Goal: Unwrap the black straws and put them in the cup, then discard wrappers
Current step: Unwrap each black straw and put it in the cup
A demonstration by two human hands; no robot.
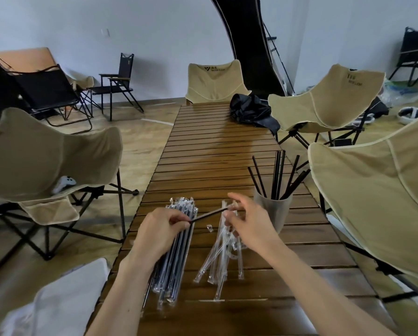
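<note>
1. Straw point(209, 215), black and bare, is stretching between my two hands above the desk point(215, 151).
2. My left grip point(164, 227) is pinching its near end.
3. My right grip point(248, 215) is pinching the far end, where a clear wrapper point(230, 207) is hanging on.
4. Wrapped straws point(176, 253) are lying under my left hand; empty wrappers point(219, 258) are lying beside them.
5. Cup point(272, 212) is standing right of my right hand, holding unwrapped straws point(277, 175).

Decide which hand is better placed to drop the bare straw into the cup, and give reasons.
Probably the left hand: it pinches the bare straw, while the right hand holds the wrapper. The cup sits nearer the right, so the left must reach across.
</note>
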